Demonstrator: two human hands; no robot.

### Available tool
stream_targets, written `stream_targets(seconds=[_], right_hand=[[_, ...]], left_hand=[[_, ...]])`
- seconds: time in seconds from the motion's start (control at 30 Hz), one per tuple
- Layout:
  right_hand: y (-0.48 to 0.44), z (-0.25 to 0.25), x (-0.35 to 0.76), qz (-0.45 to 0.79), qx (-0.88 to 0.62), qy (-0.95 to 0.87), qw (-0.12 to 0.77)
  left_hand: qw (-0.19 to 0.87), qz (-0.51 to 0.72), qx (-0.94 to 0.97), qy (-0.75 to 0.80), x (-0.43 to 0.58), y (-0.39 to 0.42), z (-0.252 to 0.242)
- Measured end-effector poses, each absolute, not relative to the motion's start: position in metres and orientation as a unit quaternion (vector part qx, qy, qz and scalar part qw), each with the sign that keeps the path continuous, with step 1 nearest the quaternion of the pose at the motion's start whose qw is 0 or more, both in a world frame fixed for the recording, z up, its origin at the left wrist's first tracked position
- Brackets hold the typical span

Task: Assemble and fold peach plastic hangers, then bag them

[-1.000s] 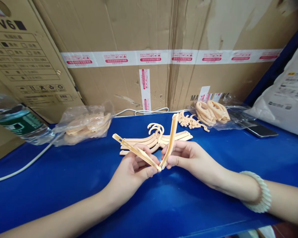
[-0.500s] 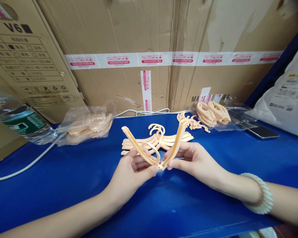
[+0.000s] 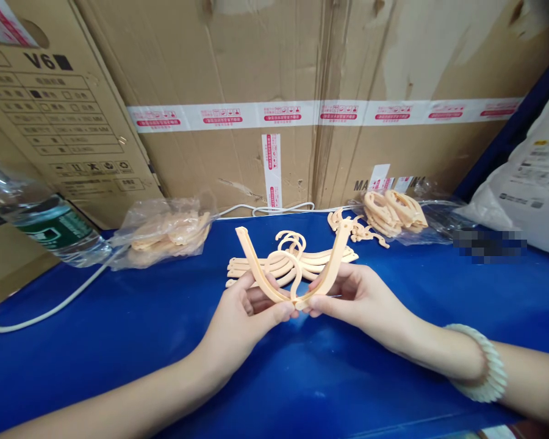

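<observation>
I hold a peach plastic folding hanger [image 3: 256,262] over the blue table [image 3: 119,329], its two arms raised in a V and its hook between them. My left hand [image 3: 247,317] pinches the left arm near the hinge. My right hand [image 3: 357,299] pinches the right arm at the same joint; a pale bead bracelet sits on that wrist. Just behind my hands lies a small stack of assembled hangers [image 3: 311,259].
Large cardboard boxes [image 3: 302,91] wall off the back. A clear bag of hanger parts [image 3: 165,231] lies at the left, another bag [image 3: 398,210] and loose hooks [image 3: 357,228] at the right. A water bottle [image 3: 41,213], a white cable [image 3: 50,308] and a white parcel bag [image 3: 531,183] are at the sides.
The hanger has turned in my hands: first its arms showed edge-on, now the curved sides and the hook face me. Both hands have shifted slightly toward me and kept their grip.
</observation>
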State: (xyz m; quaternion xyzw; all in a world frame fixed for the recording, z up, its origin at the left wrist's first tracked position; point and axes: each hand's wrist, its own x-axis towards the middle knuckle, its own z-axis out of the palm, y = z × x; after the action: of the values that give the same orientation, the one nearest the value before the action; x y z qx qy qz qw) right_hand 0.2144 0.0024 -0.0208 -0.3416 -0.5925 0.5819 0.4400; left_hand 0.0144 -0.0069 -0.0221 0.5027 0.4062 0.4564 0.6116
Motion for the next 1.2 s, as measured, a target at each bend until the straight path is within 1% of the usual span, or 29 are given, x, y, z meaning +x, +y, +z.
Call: stream_targets(seconds=[0.2,0.33,0.47,0.53,0.6,0.67,0.73,0.83,0.9,1.07,1.13,1.2], right_hand=[[0.008,-0.016,0.218,0.615,-0.355,-0.565,0.420],[0.030,-0.003,0.240,0.597,-0.341,-0.590,0.424],[0.057,0.012,0.276,0.525,-0.336,-0.663,0.415],[0.066,0.019,0.292,0.460,-0.342,-0.717,0.398],[0.070,0.024,0.302,0.384,-0.346,-0.775,0.365],[0.070,0.027,0.307,0.319,-0.346,-0.824,0.316],[0.070,0.027,0.308,0.261,-0.343,-0.863,0.264],[0.069,0.024,0.305,0.190,-0.319,-0.905,0.209],[0.069,0.022,0.302,0.178,-0.305,-0.918,0.181],[0.066,0.021,0.299,0.179,-0.316,-0.924,0.118],[0.064,0.020,0.297,0.176,-0.315,-0.927,0.101],[0.064,0.018,0.296,0.180,-0.314,-0.927,0.093]], left_hand=[[0.601,0.460,0.505,0.415,0.011,-0.005,-0.015],[0.587,0.487,0.493,0.419,-0.004,0.007,-0.005],[0.602,0.480,0.484,0.415,-0.027,0.030,0.012],[0.598,0.469,0.501,0.413,-0.039,0.043,0.020],[0.572,0.445,0.544,0.424,-0.050,0.053,0.025],[0.502,0.398,0.624,0.447,-0.060,0.060,0.027],[0.382,0.324,0.744,0.442,-0.067,0.064,0.025],[0.184,0.189,0.894,0.363,-0.072,0.062,0.022],[0.091,0.126,0.934,0.322,-0.071,0.058,0.020],[-0.081,0.047,0.951,0.294,-0.064,0.046,0.022],[-0.123,0.030,0.950,0.284,-0.061,0.043,0.023],[-0.141,0.018,0.950,0.277,-0.059,0.041,0.023]])
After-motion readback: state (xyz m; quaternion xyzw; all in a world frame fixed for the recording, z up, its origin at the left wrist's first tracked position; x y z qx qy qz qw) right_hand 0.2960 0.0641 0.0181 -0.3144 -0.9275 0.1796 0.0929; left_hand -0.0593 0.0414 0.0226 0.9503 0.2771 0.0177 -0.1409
